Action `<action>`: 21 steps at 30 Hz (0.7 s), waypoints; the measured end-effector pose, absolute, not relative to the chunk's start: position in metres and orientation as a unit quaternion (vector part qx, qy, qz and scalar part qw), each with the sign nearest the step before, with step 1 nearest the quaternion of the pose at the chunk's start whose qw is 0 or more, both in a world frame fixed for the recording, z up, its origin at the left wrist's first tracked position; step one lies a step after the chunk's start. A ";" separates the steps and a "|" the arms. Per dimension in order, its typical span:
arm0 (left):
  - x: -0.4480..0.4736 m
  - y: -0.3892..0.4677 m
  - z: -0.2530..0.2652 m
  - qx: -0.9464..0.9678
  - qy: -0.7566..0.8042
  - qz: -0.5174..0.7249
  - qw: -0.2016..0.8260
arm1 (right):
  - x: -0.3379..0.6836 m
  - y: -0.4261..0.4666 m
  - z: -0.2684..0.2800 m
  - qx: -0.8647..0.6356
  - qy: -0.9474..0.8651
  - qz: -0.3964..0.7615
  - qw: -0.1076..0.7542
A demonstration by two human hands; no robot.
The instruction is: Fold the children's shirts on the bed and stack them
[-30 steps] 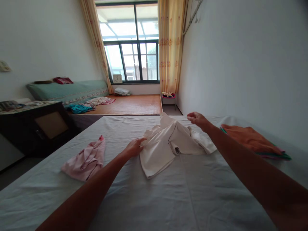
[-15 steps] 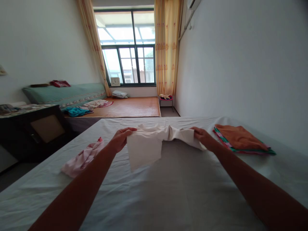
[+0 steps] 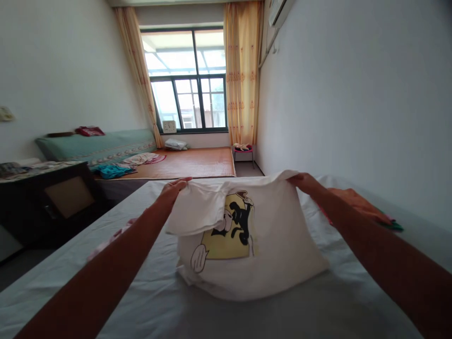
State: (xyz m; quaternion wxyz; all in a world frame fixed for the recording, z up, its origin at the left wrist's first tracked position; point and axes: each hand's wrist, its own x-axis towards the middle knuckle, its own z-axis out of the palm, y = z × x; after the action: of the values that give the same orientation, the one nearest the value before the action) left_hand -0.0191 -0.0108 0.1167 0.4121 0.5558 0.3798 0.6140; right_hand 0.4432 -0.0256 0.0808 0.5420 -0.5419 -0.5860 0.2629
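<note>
A white T-shirt with a yellow and black cartoon print hangs between my two hands above the pale bed sheet. My left hand pinches its upper left edge, near a sleeve that folds down over part of the print. At the upper right corner, my right hand is closed on the cloth. The shirt's lower edge bulges toward me, close to the sheet. Partly behind my left forearm lies a crumpled pink garment. Folded clothes with an orange piece on top lie beyond my right forearm.
A dark cabinet stands at the left. Behind the near bed is another bed with a brown mat, holding a blue garment and other cloth. A small stool is by the curtain, and a white wall runs along the right.
The white T-shirt, earlier bunched with its print out of sight, now hangs spread toward me with the print showing. Both hands have risen slightly and keep their hold. The view has tilted up a little.
</note>
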 end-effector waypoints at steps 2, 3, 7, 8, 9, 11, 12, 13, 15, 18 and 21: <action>-0.012 0.004 0.137 0.504 0.357 0.646 0.450 | 0.443 -0.014 0.098 -0.511 -0.566 0.185 0.620; -0.011 0.009 0.152 0.497 0.318 0.680 0.436 | 0.442 -0.011 0.111 -0.490 -0.546 0.152 0.662; -0.021 0.006 0.210 0.493 0.197 0.765 0.366 | 0.438 -0.015 0.155 -0.377 -0.495 0.080 0.778; -0.024 0.000 0.216 0.495 0.185 0.769 0.361 | 0.437 -0.020 0.158 -0.346 -0.497 0.088 0.791; -0.028 -0.008 0.219 0.497 0.182 0.768 0.360 | 0.436 -0.025 0.158 -0.325 -0.499 0.103 0.797; -0.033 -0.023 0.215 0.500 0.191 0.760 0.368 | 0.434 -0.036 0.152 -0.320 -0.500 0.141 0.792; -0.035 -0.031 0.211 0.499 0.202 0.756 0.372 | 0.433 -0.041 0.148 -0.330 -0.497 0.153 0.788; -0.037 -0.038 0.208 0.497 0.213 0.754 0.374 | 0.432 -0.047 0.146 -0.340 -0.493 0.157 0.785; -0.038 -0.053 0.207 0.489 0.222 0.758 0.370 | 0.430 -0.058 0.148 -0.343 -0.489 0.146 0.789; -0.036 -0.075 0.224 0.501 0.171 0.771 0.353 | 0.427 -0.071 0.169 -0.300 -0.483 0.125 0.813; -0.031 -0.088 0.246 0.541 0.066 0.764 0.346 | 0.428 -0.077 0.194 -0.274 -0.480 0.131 0.823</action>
State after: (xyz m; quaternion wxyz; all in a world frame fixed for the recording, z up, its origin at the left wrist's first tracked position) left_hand -0.0307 -0.0880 0.2461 0.3455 0.5408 0.0664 0.7640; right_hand 0.4278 -0.0773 0.1943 0.8228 -0.2740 -0.4804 0.1309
